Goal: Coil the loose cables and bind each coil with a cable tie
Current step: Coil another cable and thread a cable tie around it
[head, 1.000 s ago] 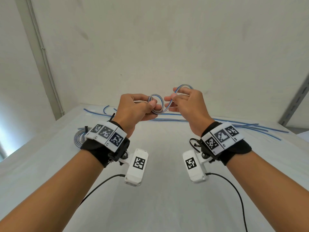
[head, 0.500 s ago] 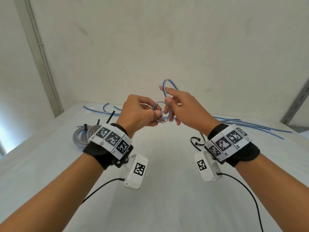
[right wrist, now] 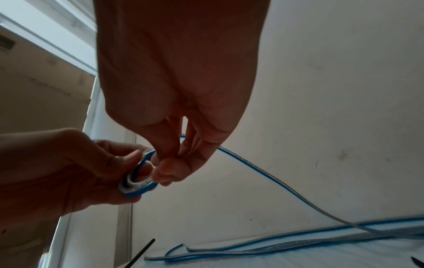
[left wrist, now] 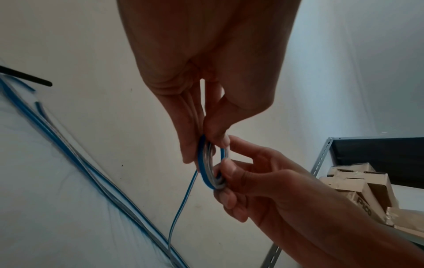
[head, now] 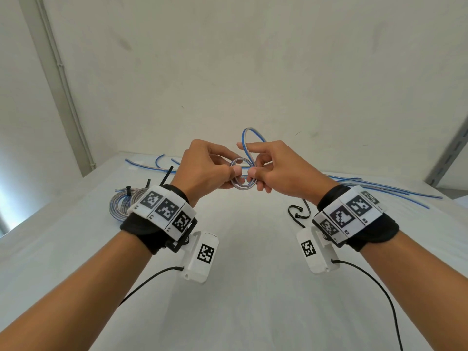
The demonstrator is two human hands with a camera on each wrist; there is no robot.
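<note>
Blue-and-clear flat cable coil (head: 241,177) pinched by left hand (head: 205,168) and right hand (head: 281,171), fresh loop now raised higher above right fingers (head: 253,147).

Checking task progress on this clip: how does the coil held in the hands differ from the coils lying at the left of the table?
The held coil is up in the air, pinched by the left hand and right hand; the table coils lie flat. The held coil looks smaller and has cable trailing off it, with no tie visible; the table coils carry black cable ties. Both are the same blue-and-silver cable.
</note>
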